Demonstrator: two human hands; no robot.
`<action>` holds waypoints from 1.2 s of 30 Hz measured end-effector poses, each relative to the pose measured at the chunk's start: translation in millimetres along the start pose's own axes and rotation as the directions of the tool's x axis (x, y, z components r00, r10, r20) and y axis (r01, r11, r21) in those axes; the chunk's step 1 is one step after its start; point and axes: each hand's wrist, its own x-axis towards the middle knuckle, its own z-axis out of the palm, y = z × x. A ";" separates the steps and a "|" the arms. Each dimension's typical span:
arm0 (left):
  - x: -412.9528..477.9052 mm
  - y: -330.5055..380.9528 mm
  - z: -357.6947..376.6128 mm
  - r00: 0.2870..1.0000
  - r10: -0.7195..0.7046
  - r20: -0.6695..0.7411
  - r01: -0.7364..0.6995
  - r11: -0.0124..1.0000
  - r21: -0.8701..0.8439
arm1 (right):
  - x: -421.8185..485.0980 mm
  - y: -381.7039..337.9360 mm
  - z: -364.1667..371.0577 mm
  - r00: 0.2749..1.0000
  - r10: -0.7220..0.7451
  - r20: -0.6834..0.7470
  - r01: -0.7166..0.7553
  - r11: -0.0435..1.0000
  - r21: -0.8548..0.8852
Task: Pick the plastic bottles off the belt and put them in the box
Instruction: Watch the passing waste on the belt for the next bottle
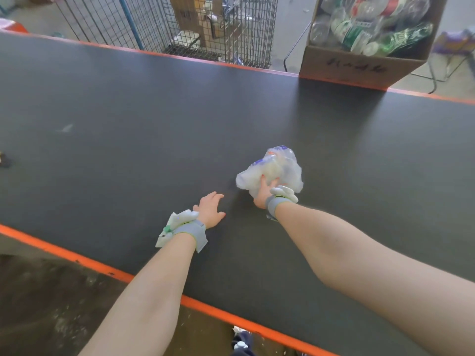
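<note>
Right hand on dark belt, fingers curled into crumpled clear plastic bottle at their 12 o'clock, left hand relaxed, holding nothing, at bottle's 8 o'clock, cardboard box of bottles at 1 o'clock past far belt edge.

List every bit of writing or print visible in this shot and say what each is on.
Nothing can be quoted with confidence.
Cardboard box, front wall: dark handwritten marks, too smeared to read.
Clear plastic bag gripped by the right hand: blue and orange print, crumpled and blurred, unreadable.
Bottles in the box: green, white and red labels, too small and blurred to read.
Belt: no writing visible.
</note>
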 end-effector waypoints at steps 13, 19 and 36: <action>-32.7 -23.4 23.1 0.961 -0.034 0.274 -0.066 0.936 0.346 | -41.6 32.5 19.7 0.955 -0.240 0.176 0.286 0.907 -0.309; -31.9 -12.5 20.6 0.984 -0.095 0.154 0.048 0.957 0.287 | -49.5 54.7 32.7 0.976 -0.115 0.187 0.189 0.874 -0.447; -50.4 -52.1 2.2 0.938 -0.345 -0.042 0.347 0.919 0.187 | -43.1 7.6 32.0 0.997 -0.033 0.072 0.056 0.934 -0.353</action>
